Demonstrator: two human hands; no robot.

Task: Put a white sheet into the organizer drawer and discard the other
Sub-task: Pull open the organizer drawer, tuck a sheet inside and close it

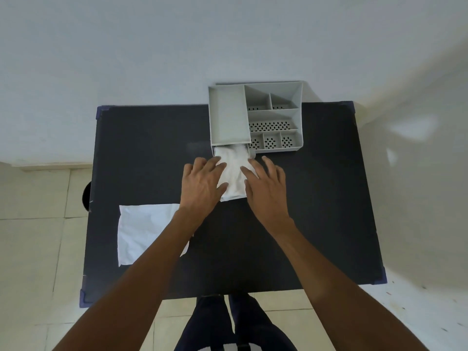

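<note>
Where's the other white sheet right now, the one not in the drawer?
In the head view, the flat white paper sheet lies on the black tabletop near its left front, partly under the left forearm, well apart from the grey plastic organizer.

I have one view only, from the head-worn camera, so no second view overlaps with it. It looks steeply down and forward from above the near edge of the black table. The wide lens bows the table edges and takes in wall beyond and tiled floor at both sides. Both forearms enter from the bottom edge, close to the lens.
</note>
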